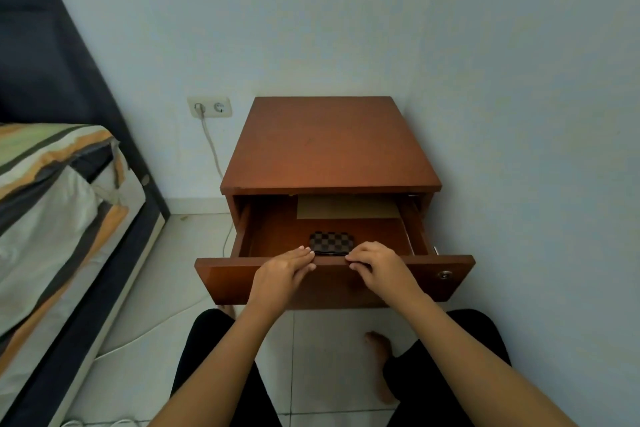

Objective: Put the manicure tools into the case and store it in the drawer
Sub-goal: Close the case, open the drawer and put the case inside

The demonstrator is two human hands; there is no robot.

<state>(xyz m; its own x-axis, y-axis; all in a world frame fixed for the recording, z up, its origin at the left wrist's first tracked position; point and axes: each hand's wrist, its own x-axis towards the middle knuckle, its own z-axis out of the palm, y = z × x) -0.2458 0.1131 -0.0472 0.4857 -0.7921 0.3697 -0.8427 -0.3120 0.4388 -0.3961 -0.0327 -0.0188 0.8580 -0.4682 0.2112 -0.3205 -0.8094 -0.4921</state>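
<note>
So the drawer of the wooden table is pulled open, and the checkered case is seen lying flat inside, near the front wall. The left hand at 7 o'clock of the case and the right hand at 5 o'clock are rested on the drawer's front edge, fingers curled loosely over it, nothing gripped. A tan sheet is tucked at the case's 12 o'clock.

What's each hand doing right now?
Left hand: holds nothing, resting on the drawer front.
Right hand: holds nothing, fingers curled over the same edge.
</note>
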